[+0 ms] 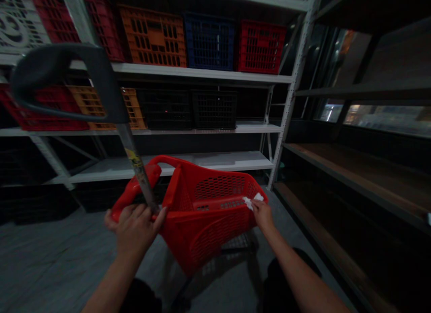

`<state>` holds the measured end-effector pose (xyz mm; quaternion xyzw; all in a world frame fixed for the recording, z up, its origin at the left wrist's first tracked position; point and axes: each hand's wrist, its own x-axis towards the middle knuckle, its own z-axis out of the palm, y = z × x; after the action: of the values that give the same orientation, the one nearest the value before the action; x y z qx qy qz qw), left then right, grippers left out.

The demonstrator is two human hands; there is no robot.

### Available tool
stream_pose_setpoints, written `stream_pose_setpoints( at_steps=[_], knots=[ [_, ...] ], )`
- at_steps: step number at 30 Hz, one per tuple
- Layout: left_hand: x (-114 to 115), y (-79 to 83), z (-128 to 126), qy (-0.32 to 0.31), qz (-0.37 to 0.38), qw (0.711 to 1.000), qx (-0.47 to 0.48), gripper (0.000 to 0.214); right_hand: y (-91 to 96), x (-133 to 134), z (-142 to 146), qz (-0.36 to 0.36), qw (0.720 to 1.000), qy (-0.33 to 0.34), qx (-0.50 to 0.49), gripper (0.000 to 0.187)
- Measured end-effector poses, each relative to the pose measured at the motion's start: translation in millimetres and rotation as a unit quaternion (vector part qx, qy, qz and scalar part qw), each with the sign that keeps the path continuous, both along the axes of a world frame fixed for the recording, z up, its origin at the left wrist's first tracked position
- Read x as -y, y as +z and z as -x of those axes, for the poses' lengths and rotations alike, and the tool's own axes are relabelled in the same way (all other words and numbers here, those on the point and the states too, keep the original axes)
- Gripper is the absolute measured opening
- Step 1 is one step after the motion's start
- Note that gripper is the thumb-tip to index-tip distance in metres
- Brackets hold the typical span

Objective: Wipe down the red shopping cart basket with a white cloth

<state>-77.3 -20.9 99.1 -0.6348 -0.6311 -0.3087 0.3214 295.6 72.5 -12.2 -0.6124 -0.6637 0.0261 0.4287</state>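
Observation:
A red plastic shopping basket on a wheeled frame stands tilted in front of me. Its pull handle is a metal bar that ends in a black grip at the upper left. My left hand is closed around the base of the metal bar, next to the basket's red carrying handle. My right hand pinches a small white cloth and presses it on the basket's far rim.
White metal shelves behind the basket hold red, orange, blue and black plastic crates. Dark wooden shelves run along the right. The floor is grey concrete, and my knees show at the bottom.

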Motion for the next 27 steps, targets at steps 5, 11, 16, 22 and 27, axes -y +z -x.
stream_pose_setpoints(
  at_steps=[5,11,16,22,27],
  knots=[
    [1,-1.8,9,0.031,-0.011,0.997,-0.064,0.031,-3.6,2,-17,0.004,1.000,0.009,-0.002,0.027],
    [1,-1.0,2,0.048,-0.014,0.997,-0.053,0.033,-0.1,10,-11,-0.009,0.998,-0.034,-0.043,0.028],
    [5,1.9,-8,0.048,-0.006,0.998,-0.042,0.032,17.4,32,106,-0.035,0.991,0.124,-0.048,0.027],
    [5,2.4,-14,0.045,0.003,0.998,-0.033,0.030,65.7,51,206,-0.042,0.961,0.260,-0.081,0.025],
    [2,1.1,-12,0.037,0.017,0.999,-0.019,0.031,67.1,47,200,-0.049,0.959,0.273,-0.060,0.026]
  ],
)
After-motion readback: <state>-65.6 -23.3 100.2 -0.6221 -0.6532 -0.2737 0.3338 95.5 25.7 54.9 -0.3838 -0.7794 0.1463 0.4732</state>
